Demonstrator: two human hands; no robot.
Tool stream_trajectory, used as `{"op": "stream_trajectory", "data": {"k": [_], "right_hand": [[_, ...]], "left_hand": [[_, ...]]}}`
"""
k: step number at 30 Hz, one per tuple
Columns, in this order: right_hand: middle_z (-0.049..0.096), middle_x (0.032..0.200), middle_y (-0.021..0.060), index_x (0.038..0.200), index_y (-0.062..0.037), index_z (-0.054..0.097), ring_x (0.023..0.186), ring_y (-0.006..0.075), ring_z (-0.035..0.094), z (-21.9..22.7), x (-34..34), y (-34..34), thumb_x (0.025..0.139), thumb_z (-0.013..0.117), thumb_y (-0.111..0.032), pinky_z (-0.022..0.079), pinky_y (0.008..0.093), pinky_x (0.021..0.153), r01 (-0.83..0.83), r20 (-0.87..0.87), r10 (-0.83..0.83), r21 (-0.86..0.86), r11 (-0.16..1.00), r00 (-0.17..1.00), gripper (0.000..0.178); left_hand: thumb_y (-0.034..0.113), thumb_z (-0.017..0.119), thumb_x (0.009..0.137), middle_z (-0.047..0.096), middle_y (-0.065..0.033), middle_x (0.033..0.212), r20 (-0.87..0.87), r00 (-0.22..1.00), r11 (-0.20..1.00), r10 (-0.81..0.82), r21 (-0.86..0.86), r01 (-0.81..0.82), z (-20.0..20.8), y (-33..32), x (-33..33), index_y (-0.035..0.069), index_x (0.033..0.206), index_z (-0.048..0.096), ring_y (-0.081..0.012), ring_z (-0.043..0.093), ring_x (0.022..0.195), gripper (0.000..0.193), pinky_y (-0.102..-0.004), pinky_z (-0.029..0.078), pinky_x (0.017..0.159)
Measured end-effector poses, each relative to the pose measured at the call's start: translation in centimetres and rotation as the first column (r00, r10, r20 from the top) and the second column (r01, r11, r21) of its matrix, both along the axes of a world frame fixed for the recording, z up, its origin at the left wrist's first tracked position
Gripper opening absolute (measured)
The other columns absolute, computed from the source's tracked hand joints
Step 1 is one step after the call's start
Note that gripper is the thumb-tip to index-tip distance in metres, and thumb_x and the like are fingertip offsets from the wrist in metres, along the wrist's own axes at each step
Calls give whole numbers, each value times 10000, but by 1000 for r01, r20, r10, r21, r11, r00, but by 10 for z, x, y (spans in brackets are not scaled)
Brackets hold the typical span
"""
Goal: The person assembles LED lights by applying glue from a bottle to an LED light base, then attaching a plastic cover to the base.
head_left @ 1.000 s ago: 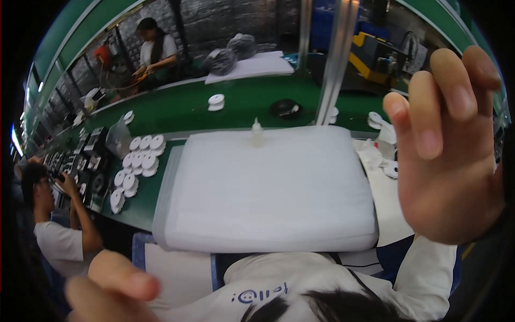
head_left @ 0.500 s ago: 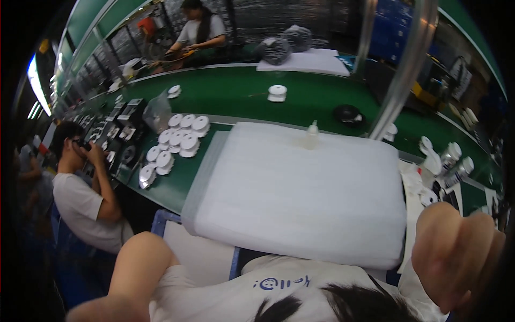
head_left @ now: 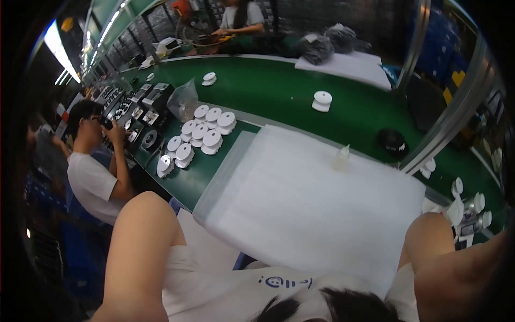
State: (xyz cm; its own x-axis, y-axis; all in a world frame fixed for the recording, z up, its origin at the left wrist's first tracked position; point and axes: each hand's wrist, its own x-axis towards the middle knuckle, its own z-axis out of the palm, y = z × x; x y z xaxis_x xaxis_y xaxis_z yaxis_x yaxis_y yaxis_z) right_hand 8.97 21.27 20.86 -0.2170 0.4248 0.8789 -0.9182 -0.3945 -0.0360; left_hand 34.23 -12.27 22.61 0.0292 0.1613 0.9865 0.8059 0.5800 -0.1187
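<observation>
Hands: both out of view, grip cannot be told. White pad (head_left: 316, 214), near centre: best kept level; squeeze bottle (head_left: 341, 160) atop, far side.

A long green desk (head_left: 257, 80) stretches off toward the left; metal posts (head_left: 412, 48) stand right, white lights (head_left: 60, 48) glare upper left, dark crinkled sheeting (head_left: 300, 19) behind.

head fisheye | worn on head | facing down, forward | white pad (head_left: 316, 209) near, green belt (head_left: 263, 86) beyond
</observation>
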Motion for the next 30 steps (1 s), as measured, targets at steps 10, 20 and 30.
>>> {"op": "stream_trajectory", "data": {"k": [10,20,30], "right_hand": [[494,936,125,1061,13,393,861,191,486,-98,-143,1,809,394,-460,380,315,796,60,289,-165,338,939,943,535],[351,1252,172,1344,-57,76,1196,298,308,-206,-162,-24,526,721,-357,162,435,1009,-475,624,-142,705,527,768,1084],[498,1010,93,1335,-90,156,946,207,484,-209,-161,-26,524,718,-30,360,332,883,-587,686,-239,718,374,687,989]], "left_hand": [[271,512,796,584,-73,776,619,731,907,-285,421,-3,-41,89,-424,10,909,547,-163,560,737,287,-268,421,623],[600,584,635,535,-155,1087,802,-216,729,557,-597,-333,-184,171,-588,33,1053,556,-246,553,972,704,-331,459,778],[428,656,592,528,-174,985,822,-105,759,560,-559,-332,-173,118,-521,37,982,581,-292,583,832,556,-342,500,675]]}}
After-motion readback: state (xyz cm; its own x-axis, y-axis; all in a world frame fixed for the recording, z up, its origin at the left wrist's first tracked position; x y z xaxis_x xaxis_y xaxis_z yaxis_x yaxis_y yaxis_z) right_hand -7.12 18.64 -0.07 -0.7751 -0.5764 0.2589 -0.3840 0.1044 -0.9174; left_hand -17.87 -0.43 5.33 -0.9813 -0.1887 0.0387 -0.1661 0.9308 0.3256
